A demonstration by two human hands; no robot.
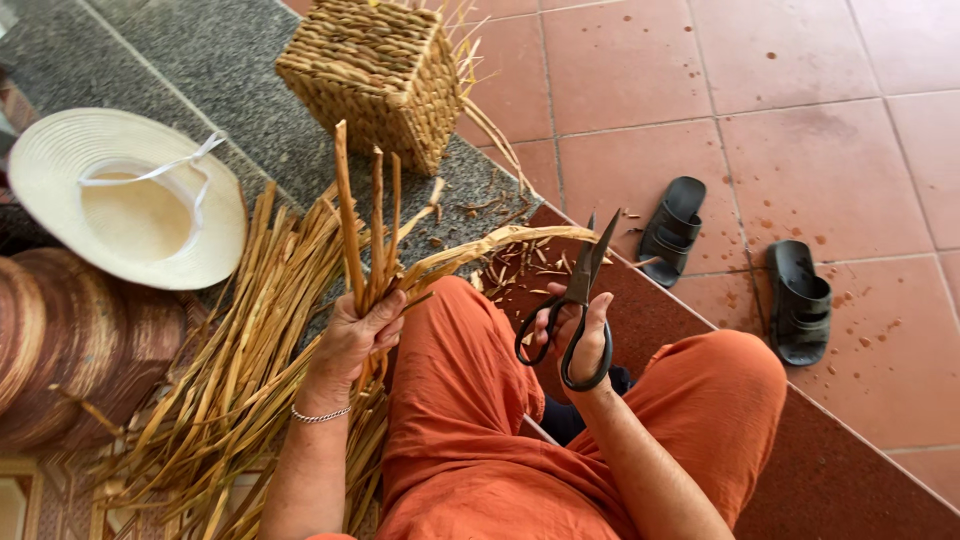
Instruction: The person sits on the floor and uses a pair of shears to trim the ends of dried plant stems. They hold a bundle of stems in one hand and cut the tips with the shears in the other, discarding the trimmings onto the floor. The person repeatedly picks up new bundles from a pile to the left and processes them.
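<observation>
Over orange-clad knees — left hand (355,335) gripping reed stalks (365,225), right hand (580,335) holding scissors (578,300)

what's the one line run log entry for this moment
left hand: grips dried reed strips upright | right hand: holds black scissors, blades slightly apart | nearby: woven basket

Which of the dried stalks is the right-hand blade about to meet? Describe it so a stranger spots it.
Start at the orange-trousered lap, then the left hand gripping a bunch of stalks. Most stand upright; one bent stalk arches rightward to the open scissors in the right hand.
</observation>
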